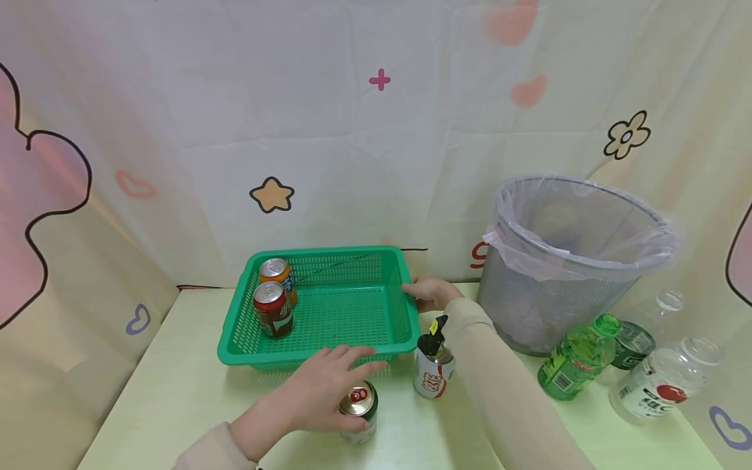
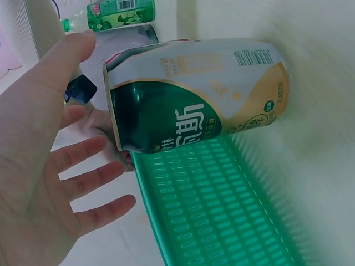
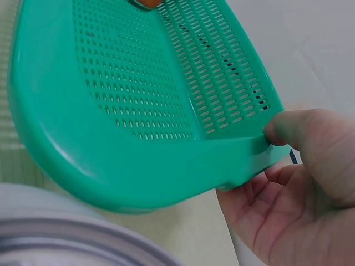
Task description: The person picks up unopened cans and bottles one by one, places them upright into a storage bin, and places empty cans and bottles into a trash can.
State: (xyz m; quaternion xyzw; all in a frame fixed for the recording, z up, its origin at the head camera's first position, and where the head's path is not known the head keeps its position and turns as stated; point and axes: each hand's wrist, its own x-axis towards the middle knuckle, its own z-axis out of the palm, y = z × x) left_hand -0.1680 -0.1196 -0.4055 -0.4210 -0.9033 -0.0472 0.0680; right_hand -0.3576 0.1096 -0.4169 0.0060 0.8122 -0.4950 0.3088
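Observation:
My left hand [image 1: 323, 391] reaches over a green, white and gold drink can [image 2: 194, 94] standing upright in front of the basket. Its fingers are spread, and in the left wrist view a gap shows between them and the can. With my right hand [image 1: 433, 292] I pinch the right rim of a green plastic basket [image 3: 138, 177], thumb on top and fingers beneath. Inside the basket's left end stand a dark red can [image 1: 273, 313] and an orange can [image 1: 276, 270]. A white can with red lettering [image 1: 431, 378] stands below my right wrist, its top partly covered by the wrist camera.
A mesh wastebasket [image 1: 517, 307] with a clear liner stands at the back right. In front of it are a green bottle [image 1: 578, 359], a clear bottle with a dark label [image 1: 634, 343] and a clear bottle with a white label [image 1: 658, 388]. A patterned curtain [image 1: 352, 163] hangs behind the table.

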